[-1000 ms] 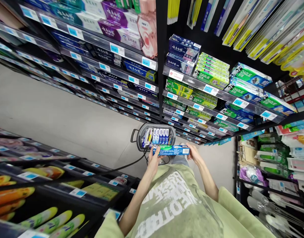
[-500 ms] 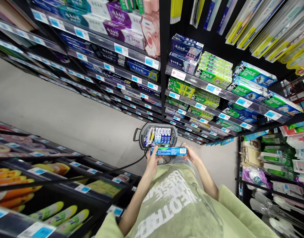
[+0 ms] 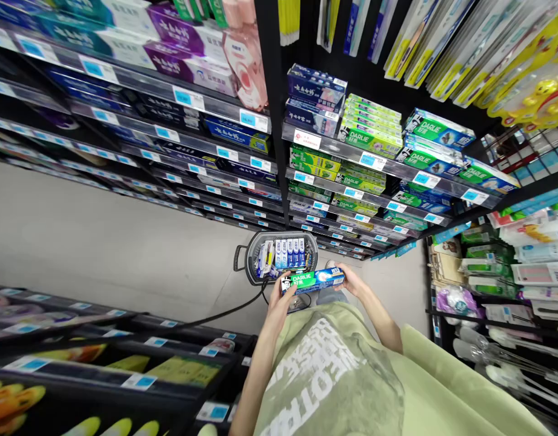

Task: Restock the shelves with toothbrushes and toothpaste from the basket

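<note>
Between my two hands is a green and blue toothpaste box (image 3: 312, 280), its printed front with the DARLIE lettering facing up. The left end is gripped by my left hand (image 3: 281, 297), thumb over the front. My right hand (image 3: 349, 281) pinches the other end. Just beyond the box, a dark grey shopping basket (image 3: 246, 264) stands on the floor. Several white and blue boxes (image 3: 290, 253) lie side by side in it, with smaller packets at their left. The box and my left hand overlap the basket's near edge in view.
Ahead rises a shelf (image 3: 331, 145) stacked with toothpaste boxes, with hanging toothbrush packs (image 3: 424, 42) above. More shelving (image 3: 183, 345) borders the aisle at the near left. On the right hangs a rack of packaged goods (image 3: 497, 290). Grey floor (image 3: 124, 242) runs off to the left.
The toothpaste box has been turned in my hands, from its blue side with the barcode to its green and blue front. The view has shifted slightly to the right.
</note>
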`<state>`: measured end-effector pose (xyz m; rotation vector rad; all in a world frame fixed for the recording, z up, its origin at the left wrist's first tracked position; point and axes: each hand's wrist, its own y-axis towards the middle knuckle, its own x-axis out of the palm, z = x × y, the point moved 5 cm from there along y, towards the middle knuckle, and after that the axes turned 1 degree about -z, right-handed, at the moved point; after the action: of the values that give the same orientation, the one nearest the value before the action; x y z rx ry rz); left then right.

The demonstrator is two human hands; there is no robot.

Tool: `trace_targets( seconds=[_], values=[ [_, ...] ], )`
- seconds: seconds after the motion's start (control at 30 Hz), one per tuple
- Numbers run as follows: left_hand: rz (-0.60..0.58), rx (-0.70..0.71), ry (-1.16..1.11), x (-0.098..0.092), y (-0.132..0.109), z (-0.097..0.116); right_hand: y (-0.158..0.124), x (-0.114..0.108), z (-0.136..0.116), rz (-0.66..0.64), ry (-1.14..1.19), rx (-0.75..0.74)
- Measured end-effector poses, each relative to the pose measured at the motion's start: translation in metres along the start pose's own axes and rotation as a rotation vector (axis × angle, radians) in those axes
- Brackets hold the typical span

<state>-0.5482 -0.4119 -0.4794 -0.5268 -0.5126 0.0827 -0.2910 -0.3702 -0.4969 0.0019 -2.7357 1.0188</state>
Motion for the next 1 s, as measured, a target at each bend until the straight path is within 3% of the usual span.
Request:
trace_targets(
  seconds=[0.1, 0.3, 0.53, 0.63, 0.7, 0.83, 1.0],
  values=[
    [-0.013, -0.023, 0.069, -0.005, 0.001, -0.009, 0.004, -0.005, -0.003, 0.049, -0.033, 0.049],
    [0.003, 0.039, 0.223, -0.006, -0.001, -0.020, 0.019, 0.000, -0.014, 0.122, -0.063, -0.083],
    [0.126, 0.204, 0.646, 0.007, 0.002, 0.006, 0.044, 0.023, -0.032, 0.088, -0.077, -0.285],
    [0.141, 0.291, 0.728, 0.030, 0.011, 0.015, 0.046, 0.010, -0.048, 0.133, -0.035, -0.354],
    [0.077, 0.333, 0.772, 0.050, 0.021, 0.016, 0.042, -0.009, -0.056, 0.197, 0.005, -0.381],
    [-0.152, 0.377, 0.955, 0.098, 0.045, 0.012, 0.025, -0.059, -0.062, 0.342, 0.073, -0.413],
    [-0.465, 0.339, 1.417, 0.170, 0.063, -0.008, 0.008, -0.112, -0.080, 0.405, 0.122, -0.486]
  ],
)
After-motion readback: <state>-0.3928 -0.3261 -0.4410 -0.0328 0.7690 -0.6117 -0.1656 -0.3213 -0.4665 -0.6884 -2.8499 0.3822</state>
